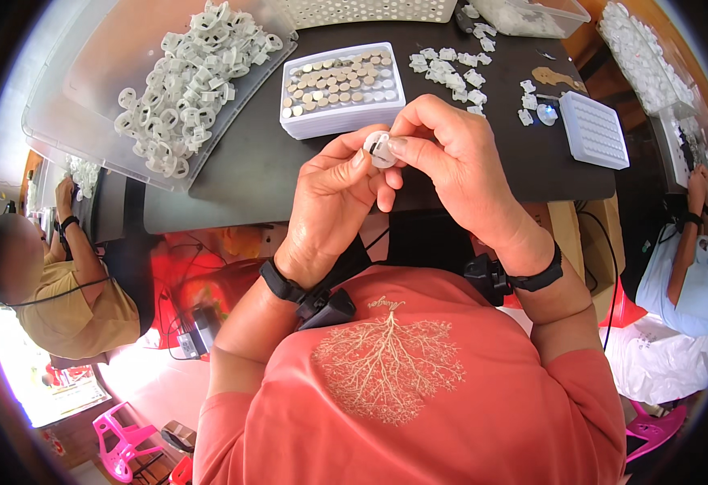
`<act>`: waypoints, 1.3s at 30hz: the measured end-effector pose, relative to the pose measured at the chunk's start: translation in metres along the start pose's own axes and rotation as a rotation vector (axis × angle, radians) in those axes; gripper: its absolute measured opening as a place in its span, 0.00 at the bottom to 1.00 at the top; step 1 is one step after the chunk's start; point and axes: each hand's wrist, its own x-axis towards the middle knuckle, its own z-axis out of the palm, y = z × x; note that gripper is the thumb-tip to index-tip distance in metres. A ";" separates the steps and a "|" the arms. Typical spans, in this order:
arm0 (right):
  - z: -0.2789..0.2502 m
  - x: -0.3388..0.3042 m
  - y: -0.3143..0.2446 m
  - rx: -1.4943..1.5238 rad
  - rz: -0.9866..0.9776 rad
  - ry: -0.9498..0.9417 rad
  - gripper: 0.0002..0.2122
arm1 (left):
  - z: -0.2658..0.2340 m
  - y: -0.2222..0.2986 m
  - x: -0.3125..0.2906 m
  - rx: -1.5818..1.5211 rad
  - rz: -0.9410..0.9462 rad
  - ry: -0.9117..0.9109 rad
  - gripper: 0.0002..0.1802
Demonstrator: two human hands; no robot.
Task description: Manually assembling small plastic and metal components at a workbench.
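A small round white plastic part [380, 150] with a dark slot is held up between both hands, just in front of the table's near edge. My left hand [333, 179] pinches its left side between thumb and fingers. From the right, the thumb and forefinger of my right hand [459, 166] press on its face; whether they also hold something tiny there is hidden. Right behind the hands stands a stack of white trays [321, 126], its top one filled with rows of silver button cells [338, 81].
A clear bin [87, 97] of white round parts [184, 89] leans at left. Small white pieces [451, 73] lie scattered at back right, near a lit blue piece [546, 113] and a pale ridged tray [595, 129]. Two co-workers sit at the left [79, 307] and right [685, 275].
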 end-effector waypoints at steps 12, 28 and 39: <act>0.004 0.001 0.002 -0.169 -0.159 0.050 0.05 | 0.000 -0.001 0.000 0.005 0.013 -0.008 0.18; -0.002 0.006 -0.002 -0.077 -0.084 -0.021 0.04 | -0.001 -0.003 -0.002 0.020 0.036 -0.017 0.17; 0.010 0.001 0.003 0.072 -0.239 0.046 0.04 | -0.004 -0.004 0.000 -0.021 0.028 -0.029 0.16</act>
